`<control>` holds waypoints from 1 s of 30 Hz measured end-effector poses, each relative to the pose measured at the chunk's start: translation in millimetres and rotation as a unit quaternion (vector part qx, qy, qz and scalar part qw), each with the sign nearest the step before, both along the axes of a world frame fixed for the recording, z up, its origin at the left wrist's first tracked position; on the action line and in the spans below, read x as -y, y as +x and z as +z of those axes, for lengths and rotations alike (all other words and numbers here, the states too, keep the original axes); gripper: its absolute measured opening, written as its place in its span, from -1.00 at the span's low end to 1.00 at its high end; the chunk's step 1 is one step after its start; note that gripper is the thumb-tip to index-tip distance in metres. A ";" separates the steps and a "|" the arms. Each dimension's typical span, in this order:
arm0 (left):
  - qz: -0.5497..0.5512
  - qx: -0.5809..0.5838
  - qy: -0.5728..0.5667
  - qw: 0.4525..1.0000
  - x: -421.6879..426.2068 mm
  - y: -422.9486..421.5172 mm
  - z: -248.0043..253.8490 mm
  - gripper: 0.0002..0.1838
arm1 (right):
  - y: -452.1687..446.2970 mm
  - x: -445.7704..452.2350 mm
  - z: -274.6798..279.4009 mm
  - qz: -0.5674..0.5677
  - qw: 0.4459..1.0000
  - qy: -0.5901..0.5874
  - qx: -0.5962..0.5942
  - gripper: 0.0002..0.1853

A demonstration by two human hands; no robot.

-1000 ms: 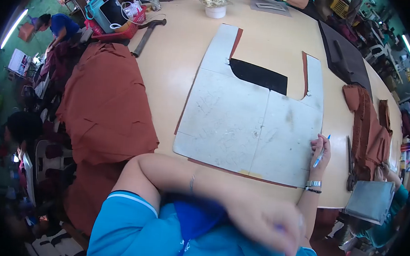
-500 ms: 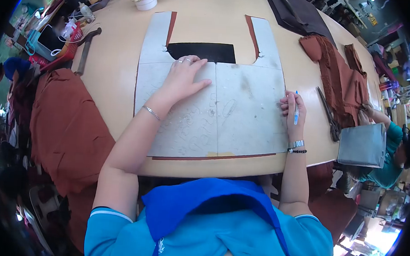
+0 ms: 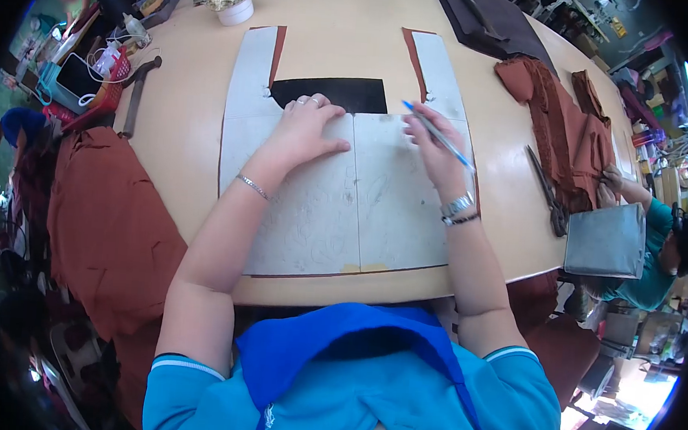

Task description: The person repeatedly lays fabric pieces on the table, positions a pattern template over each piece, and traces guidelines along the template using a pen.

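A grey-white U-shaped template (image 3: 312, 221) lies on the table, with reddish-brown material (image 3: 413, 58) showing along its edges. A black piece (image 3: 351, 95) sits in the template's notch. My left hand (image 3: 308, 134) rests on the template just below the black piece, thumb and fingers apart, holding nothing. Over the template's upper right part, my right hand (image 3: 438, 150) holds a blue and white pen (image 3: 437, 134), its fingers closed round it.
Left of the template lie brown material (image 3: 107, 224), a hammer (image 3: 138, 96) and a red basket (image 3: 116, 79). Scissors (image 3: 549, 192) and brown pieces (image 3: 573, 134) are at the right, near a co-worker's hand (image 3: 612, 180). A white flowerpot (image 3: 235, 11) stands at the back.
My right hand has moved with the pen from the template's right edge up and left over it. My left hand came down onto the template and stays there. The view has shifted.
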State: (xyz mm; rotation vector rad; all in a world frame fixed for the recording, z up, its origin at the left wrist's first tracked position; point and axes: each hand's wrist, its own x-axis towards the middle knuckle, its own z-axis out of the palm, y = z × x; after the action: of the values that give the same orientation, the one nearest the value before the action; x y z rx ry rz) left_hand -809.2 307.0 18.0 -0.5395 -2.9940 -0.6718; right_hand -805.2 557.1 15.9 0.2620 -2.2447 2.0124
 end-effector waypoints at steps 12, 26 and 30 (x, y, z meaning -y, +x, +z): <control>0.108 -0.092 0.015 0.990 19.3 53.9 -15.9 -0.47 | -30.6 56.6 -29.1 0.011 0.987 0.128 -0.092 -0.91; 0.178 -0.031 -0.028 0.983 31.4 52.2 -5.6 -0.10 | -33.9 63.2 -23.8 0.001 0.990 0.132 -0.051 -0.91; 0.185 0.019 -0.044 0.981 34.2 48.3 -5.6 0.06 | -41.0 92.5 -11.6 0.062 0.998 0.007 -0.006 -0.85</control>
State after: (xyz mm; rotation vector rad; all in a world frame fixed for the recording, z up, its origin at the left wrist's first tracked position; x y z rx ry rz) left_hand -760.9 272.8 12.4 0.0363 -3.0431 -0.5248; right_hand -846.2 464.6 4.3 0.4231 -2.2880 2.0492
